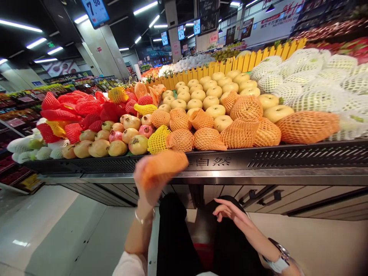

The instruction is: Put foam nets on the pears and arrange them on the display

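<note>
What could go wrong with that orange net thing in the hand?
The netted fruit in the left hand might slip and drop to the hard floor, perhaps bruising it. The hand is also close to the piled fruit at the display's front, so a bump might send some rolling off.

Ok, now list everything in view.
Fruit display: one, black rim, straight ahead
Bare pears: many, pale yellow, display middle
Netted pears: about ten, orange, display front
White-netted fruit: many, white, display right
Red-netted fruit: many, red, display left
Pomegranates: few, pink, front left
Picket fence: one, yellow, behind the fruit
Price screen: one, blue, hanging top left
Left hand: one, holding an orange-netted fruit, over the display's rim
Right hand: one, open, empty, below the rim
</note>
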### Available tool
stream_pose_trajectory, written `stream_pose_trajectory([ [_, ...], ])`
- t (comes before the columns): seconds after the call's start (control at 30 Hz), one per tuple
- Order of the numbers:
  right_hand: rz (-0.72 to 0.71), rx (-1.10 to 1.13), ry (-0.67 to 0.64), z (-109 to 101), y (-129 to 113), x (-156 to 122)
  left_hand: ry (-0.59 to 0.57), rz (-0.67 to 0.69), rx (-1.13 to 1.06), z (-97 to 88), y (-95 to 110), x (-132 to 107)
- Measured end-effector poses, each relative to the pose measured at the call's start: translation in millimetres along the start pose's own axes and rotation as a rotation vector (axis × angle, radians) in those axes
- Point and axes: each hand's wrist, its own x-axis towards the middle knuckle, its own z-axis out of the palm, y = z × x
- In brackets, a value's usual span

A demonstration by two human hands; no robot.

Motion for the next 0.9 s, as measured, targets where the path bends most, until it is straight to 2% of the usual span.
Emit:
stream_pose_trajectory([
  [0.07,0.029,-0.093,0.011,-5,-5,0,0.294,-0.025,-0.033,-10.1,-24,68],
  [0.1,0.041,-0.118,0.008,-7,-8,-1,0.342,-0.032,-0.072,-11.8,-36,101],
  [0.13,0.045,-0.129,0.004,-9,-11,-1,0.320,-0.047,-0.131,-11.6,-48,131],
  [0.2,0.047,-0.129,0.009,-11,-14,-2,0.202,-0.121,-0.305,-7.0,-67,176],
  [0.27,0.047,-0.125,0.021,-13,-13,-2,0.079,-0.184,-0.395,0.1,-78,200],
  [0.37,0.058,-0.118,0.030,-17,-7,-2,-0.063,-0.237,-0.405,9.0,-81,210],
  [0.53,0.088,-0.118,0.053,-24,2,1,-0.199,-0.296,-0.326,11.3,-80,211],
  [0.7,0.081,-0.126,0.069,-29,8,4,-0.410,-0.298,-0.483,4.3,-87,214],
  [0.9,0.108,-0.137,0.098,-28,11,6,-0.518,-0.297,-0.476,-1.5,-87,210],
])
